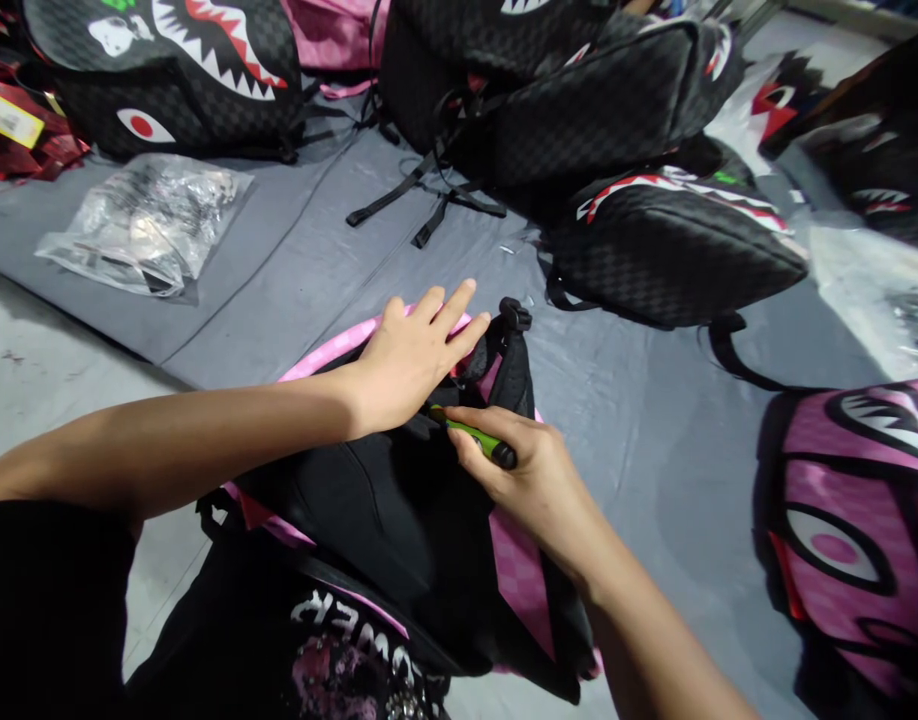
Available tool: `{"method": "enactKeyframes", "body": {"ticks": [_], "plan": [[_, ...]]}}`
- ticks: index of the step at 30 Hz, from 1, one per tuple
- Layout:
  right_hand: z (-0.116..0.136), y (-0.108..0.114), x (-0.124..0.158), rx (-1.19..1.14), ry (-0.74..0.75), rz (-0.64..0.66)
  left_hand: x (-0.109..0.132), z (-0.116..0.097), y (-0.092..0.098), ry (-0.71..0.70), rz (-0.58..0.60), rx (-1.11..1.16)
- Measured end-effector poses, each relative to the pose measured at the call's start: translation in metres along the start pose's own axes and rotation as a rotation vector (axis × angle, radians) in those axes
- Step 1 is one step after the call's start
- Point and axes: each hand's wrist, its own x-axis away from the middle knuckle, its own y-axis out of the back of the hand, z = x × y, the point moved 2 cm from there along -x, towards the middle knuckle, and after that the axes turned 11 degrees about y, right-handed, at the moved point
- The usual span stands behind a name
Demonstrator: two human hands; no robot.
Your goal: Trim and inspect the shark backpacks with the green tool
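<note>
A black and pink backpack [421,520] lies in front of me at the table's edge, its black side turned up. My left hand [418,360] rests flat on its upper part with the fingers spread. In my right hand [515,450] is a slim green tool with a black end [483,442], pinched between thumb and fingers. Its tip points toward the black fabric beside my left wrist; I cannot make out what kind of tool it is. A black strap with a buckle [515,315] sticks up just beyond my hands.
A grey-covered table [279,270] carries several bags. Black checkered backpacks [579,120] stand at the back, and a smaller black bag [676,250] lies nearer. At the right is a pink shark-face bag [849,530]. A clear plastic bag [148,220] lies on the left.
</note>
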Motion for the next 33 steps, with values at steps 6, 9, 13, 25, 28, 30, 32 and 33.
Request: {"method": "enactKeyframes", "body": {"ticks": [6, 9, 13, 25, 28, 30, 32, 33], "plan": [[0.000, 0.002, 0.000, 0.022, -0.002, 0.016, 0.000, 0.000, -0.001, 0.013, -0.002, 0.021], [0.000, 0.002, 0.000, 0.031, -0.006, 0.016, 0.000, -0.001, -0.003, 0.024, -0.007, 0.034], [0.002, 0.002, 0.000, 0.054, -0.016, 0.029, 0.002, -0.002, -0.005, 0.044, -0.039, 0.028], [0.024, -0.006, 0.009, 0.060, -0.014, 0.016, 0.035, -0.001, 0.012, 0.101, -0.095, -0.015], [0.045, -0.011, 0.016, -0.041, 0.055, 0.066, 0.080, 0.002, 0.020, 0.163, -0.158, -0.068], [0.059, -0.018, 0.020, -0.041, 0.117, 0.105, 0.109, 0.008, 0.025, 0.207, -0.179, -0.093], [0.068, -0.027, 0.019, 0.012, 0.168, 0.139, 0.127, 0.018, 0.028, 0.263, -0.121, -0.106], [0.070, -0.032, 0.016, 0.032, 0.191, 0.146, 0.132, 0.025, 0.029, 0.292, -0.060, -0.105]]}}
